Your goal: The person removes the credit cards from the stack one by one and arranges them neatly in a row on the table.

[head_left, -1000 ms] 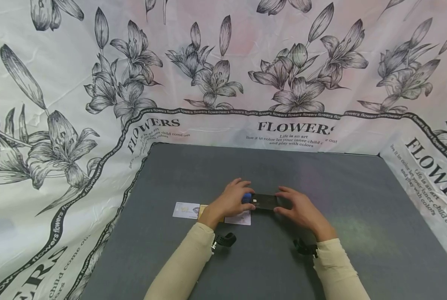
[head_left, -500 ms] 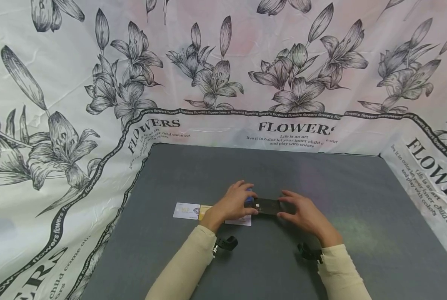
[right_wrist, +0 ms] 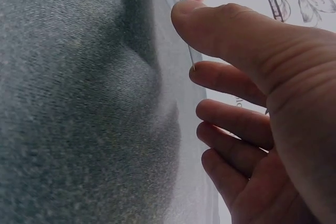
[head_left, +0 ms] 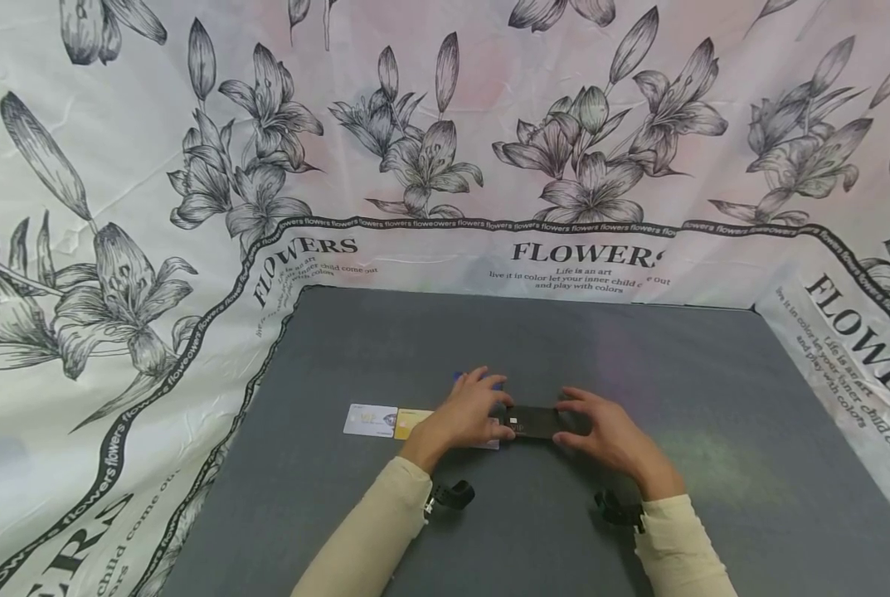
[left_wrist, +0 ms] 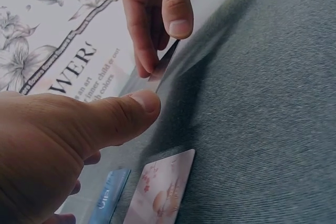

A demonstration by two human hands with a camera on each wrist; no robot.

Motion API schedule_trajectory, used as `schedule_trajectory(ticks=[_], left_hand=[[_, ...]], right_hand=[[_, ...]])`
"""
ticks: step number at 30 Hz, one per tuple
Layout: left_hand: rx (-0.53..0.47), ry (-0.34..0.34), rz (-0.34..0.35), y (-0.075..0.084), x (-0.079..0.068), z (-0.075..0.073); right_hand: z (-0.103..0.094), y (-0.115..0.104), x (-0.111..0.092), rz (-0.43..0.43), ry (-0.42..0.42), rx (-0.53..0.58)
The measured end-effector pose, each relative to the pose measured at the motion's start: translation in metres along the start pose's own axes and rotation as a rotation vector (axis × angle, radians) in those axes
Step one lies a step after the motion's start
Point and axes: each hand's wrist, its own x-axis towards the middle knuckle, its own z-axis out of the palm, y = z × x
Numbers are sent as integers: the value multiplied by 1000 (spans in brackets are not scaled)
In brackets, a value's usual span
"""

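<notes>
Between my two hands is a black card (head_left: pixel 536 423) with a small light chip mark near its left end. My left hand (head_left: pixel 465 414) pinches its left edge with thumb and fingers. At the opposite edge my right hand (head_left: pixel 609 431) pinches it the same way. In the left wrist view the card (left_wrist: pixel 167 64) shows nearly edge-on, raised over the dark cloth. A blue card (left_wrist: pixel 109 195) and a pinkish card (left_wrist: pixel 164 188) with a floral print lie below the left hand. In the head view that hand covers most of both.
A white card (head_left: pixel 371 419) and a yellow card (head_left: pixel 410 421) lie side by side at the left, the yellow one partly behind my left wrist. Grey cloth covers the table (head_left: pixel 713 398). Flower-printed sheeting (head_left: pixel 415 257) rises along the back and sides.
Both hands have drawn the black card a little toward me and slightly right. More of the blue card's far edge now shows past my left fingers.
</notes>
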Motion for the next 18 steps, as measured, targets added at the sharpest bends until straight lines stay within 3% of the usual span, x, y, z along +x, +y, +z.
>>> schedule_trajectory(ticks=[6,18], left_hand=[[38,11,1,2,-5,3],[22,27,11,0,-9,13]], right_hand=[[2,0,-3,-24,18,5],[10,1,-5,-38,26,7]])
